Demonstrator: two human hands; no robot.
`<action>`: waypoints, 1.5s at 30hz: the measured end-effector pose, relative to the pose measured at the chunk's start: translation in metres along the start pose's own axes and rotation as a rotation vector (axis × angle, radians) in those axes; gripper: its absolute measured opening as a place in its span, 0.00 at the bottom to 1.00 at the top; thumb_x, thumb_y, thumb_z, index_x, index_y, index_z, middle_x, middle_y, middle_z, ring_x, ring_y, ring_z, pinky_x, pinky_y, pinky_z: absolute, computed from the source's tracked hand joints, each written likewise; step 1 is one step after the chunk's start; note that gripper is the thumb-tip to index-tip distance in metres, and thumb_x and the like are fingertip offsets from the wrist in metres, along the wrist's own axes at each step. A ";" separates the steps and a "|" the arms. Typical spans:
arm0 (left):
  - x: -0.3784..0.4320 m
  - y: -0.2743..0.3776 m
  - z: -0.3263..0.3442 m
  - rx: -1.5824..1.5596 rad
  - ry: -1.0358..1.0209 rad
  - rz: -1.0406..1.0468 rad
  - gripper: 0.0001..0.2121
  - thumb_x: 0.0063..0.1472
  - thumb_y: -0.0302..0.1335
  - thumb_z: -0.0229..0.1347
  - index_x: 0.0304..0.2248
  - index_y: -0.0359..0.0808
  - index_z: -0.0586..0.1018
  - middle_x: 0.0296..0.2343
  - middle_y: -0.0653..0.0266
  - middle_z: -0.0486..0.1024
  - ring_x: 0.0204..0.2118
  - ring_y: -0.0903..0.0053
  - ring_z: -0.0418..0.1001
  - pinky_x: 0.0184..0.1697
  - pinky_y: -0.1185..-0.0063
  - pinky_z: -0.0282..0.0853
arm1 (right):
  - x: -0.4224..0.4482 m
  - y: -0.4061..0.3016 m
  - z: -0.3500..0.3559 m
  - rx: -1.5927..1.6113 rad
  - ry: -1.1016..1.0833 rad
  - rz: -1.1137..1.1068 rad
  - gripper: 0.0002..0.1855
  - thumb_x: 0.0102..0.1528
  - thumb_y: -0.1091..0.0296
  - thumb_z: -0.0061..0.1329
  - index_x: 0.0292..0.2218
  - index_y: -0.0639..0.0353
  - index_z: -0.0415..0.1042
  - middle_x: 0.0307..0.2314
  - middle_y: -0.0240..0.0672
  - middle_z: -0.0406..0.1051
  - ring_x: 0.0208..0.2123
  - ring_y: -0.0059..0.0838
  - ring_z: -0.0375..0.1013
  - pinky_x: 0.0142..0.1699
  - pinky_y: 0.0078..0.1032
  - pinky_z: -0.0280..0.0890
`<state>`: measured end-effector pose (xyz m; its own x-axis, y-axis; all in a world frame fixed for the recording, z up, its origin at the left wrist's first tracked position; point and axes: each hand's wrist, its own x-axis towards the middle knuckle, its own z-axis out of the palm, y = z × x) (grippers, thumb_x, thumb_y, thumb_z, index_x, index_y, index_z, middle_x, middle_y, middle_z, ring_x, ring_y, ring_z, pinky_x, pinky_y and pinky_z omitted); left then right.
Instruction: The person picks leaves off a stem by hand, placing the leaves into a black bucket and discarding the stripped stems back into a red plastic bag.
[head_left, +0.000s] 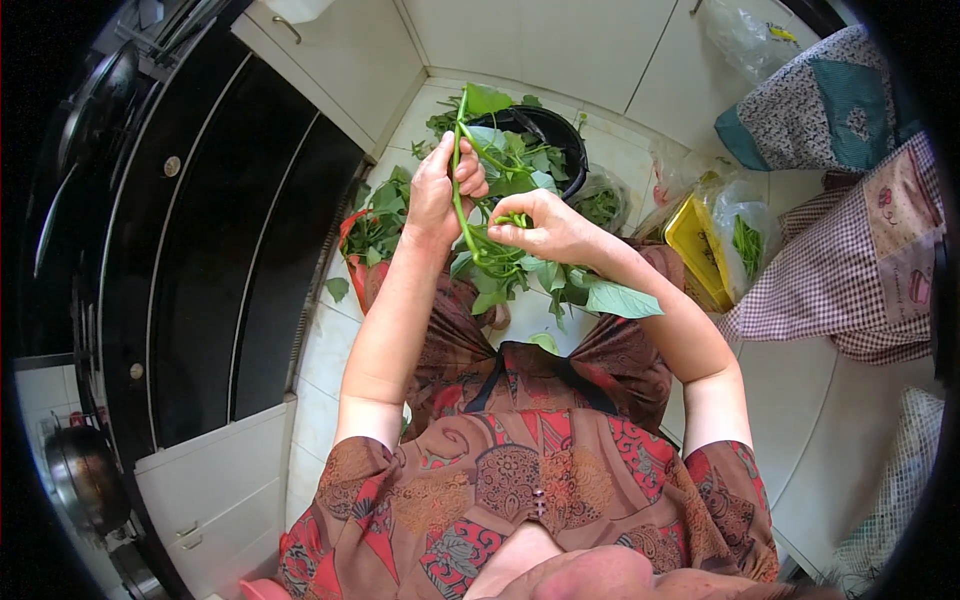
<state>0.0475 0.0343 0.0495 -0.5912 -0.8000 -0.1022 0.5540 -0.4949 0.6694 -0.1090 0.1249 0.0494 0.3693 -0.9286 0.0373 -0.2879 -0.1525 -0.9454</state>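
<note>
My left hand grips a thick green vine stem that stands up past my fingers and runs down below them. To its right, my right hand pinches several thin leaf stalks between thumb and fingers. Leaves spread under both hands, and one broad leaf lies across my right forearm. Just beyond my hands is a black bucket, partly hidden by leafy greens. Left of my left hand, a red bag holds more leafy greens.
A yellow container and a clear plastic bag with greens are at my right knee. Checked cloth hangs at right. A black-fronted appliance lines the left; white cabinets stand ahead. One loose leaf lies on the tiled floor.
</note>
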 end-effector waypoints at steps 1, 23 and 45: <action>0.000 0.002 0.000 -0.072 -0.001 -0.037 0.13 0.67 0.37 0.39 0.29 0.38 0.66 0.14 0.74 0.56 0.15 0.85 0.51 0.20 0.84 0.50 | 0.000 -0.003 0.003 -0.047 0.050 -0.017 0.12 0.52 0.65 0.49 0.34 0.65 0.73 0.26 0.44 0.73 0.30 0.28 0.72 0.38 0.28 0.65; 0.003 -0.029 -0.003 0.836 0.485 0.668 0.18 0.65 0.33 0.41 0.19 0.35 0.68 0.11 0.74 0.61 0.13 0.88 0.56 0.16 0.84 0.52 | 0.015 -0.024 0.016 -0.460 0.107 0.143 0.16 0.45 0.61 0.55 0.25 0.68 0.73 0.18 0.48 0.70 0.23 0.36 0.71 0.31 0.32 0.66; 0.026 0.016 -0.096 0.790 0.744 0.729 0.16 0.66 0.37 0.37 0.23 0.39 0.66 0.13 0.76 0.56 0.12 0.87 0.52 0.14 0.85 0.46 | -0.032 -0.020 -0.001 -0.785 0.249 -0.270 0.07 0.50 0.70 0.49 0.23 0.60 0.65 0.17 0.39 0.67 0.20 0.40 0.69 0.26 0.33 0.64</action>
<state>0.0971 -0.0272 -0.0136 0.3016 -0.9186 0.2552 -0.0345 0.2570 0.9658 -0.1161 0.1575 0.0676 0.3355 -0.8599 0.3848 -0.7787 -0.4830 -0.4003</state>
